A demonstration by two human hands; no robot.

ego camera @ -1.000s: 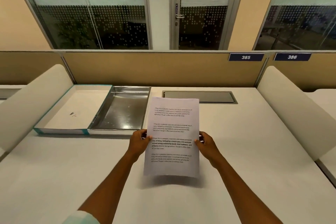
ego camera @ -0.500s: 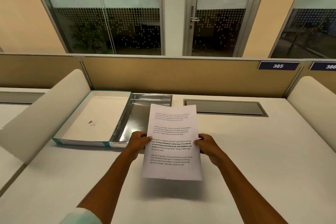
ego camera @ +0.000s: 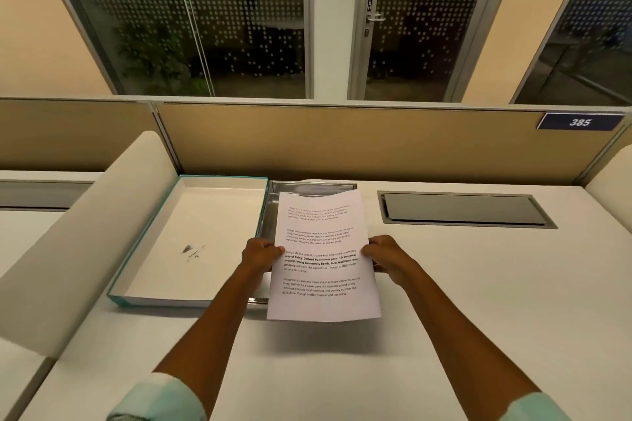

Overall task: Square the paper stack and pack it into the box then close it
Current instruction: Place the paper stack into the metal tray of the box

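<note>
White desk (ego camera: 444, 284), partitioned office. Paper stack (ego camera: 323, 256): held above the silver-lined box half (ego camera: 273, 202), beside the white-lined half (ego camera: 191, 236); left hand (ego camera: 261, 255) and right hand (ego camera: 384, 255) pinch its side edges. Edges seemingly flush. Advice: lower level, corners matched to the walls.

There is one view only, from a wide-angle camera worn on the person's head. It looks forward and down over a white desk (ego camera: 444, 301), close enough that both forearms run in from the bottom edge. It faces the tan partition (ego camera: 342, 140) at the desk's far side, with a glass wall and door (ego camera: 410, 20) behind. Straight lines bow toward the edges.
</note>
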